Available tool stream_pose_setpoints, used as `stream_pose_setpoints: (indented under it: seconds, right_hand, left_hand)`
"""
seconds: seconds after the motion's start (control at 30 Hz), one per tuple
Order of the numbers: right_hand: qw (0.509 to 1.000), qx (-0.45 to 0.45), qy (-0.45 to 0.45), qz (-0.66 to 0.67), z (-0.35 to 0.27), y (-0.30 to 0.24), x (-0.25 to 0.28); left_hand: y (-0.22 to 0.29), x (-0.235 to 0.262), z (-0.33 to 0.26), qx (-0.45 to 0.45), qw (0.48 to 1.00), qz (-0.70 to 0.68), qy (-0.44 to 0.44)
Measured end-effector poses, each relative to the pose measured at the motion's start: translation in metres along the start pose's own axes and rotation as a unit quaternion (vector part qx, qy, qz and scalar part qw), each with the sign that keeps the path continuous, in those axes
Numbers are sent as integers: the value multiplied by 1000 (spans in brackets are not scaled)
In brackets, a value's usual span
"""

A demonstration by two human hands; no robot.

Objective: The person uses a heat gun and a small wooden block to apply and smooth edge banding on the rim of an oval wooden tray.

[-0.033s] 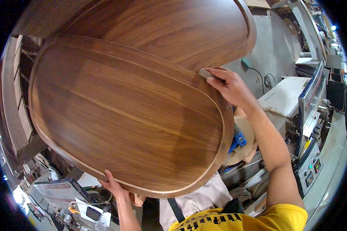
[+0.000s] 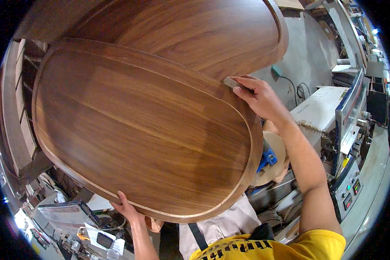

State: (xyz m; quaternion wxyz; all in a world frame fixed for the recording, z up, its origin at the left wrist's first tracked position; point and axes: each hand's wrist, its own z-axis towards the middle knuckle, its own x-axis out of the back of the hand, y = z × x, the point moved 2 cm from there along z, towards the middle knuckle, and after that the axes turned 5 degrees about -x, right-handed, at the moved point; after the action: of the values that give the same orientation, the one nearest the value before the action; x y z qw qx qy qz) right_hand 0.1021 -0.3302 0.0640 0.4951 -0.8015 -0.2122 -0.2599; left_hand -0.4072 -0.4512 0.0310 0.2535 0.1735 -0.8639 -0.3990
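A large oval wooden top (image 2: 138, 130) with dark brown grain and a raised rim fills the middle of the view. My left hand (image 2: 128, 210) grips its near edge, the thumb over the rim and the fingers hidden underneath. At the far right part of the rim, my right hand (image 2: 262, 96) is closed on a small flat grey block (image 2: 232, 82), like a sanding block, pressed against the wood. Behind lies a second rounded wooden top (image 2: 203, 30) of the same colour, partly covered by the first one.
Beside the right edge are a round tan disc (image 2: 276, 162) and a blue clamp-like tool (image 2: 269, 158). Further right stand a white box (image 2: 318, 106) and a machine's control panel (image 2: 349, 190). A wooden rack (image 2: 19, 117) borders the left. A green plug-like piece (image 2: 276, 70) with a cable lies on the floor.
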Motion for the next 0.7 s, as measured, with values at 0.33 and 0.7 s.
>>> stream_pose_setpoints:
  seconds: [0.33,0.7]
  right_hand:
    - [990,78,45,-106,0,-12,6]
    - [988,52,67,-129,2,-10,3]
  left_hand:
    - [-6,2,0,7,1000,-22,-3]
    - [-2,-1,5,13,1000,20,17]
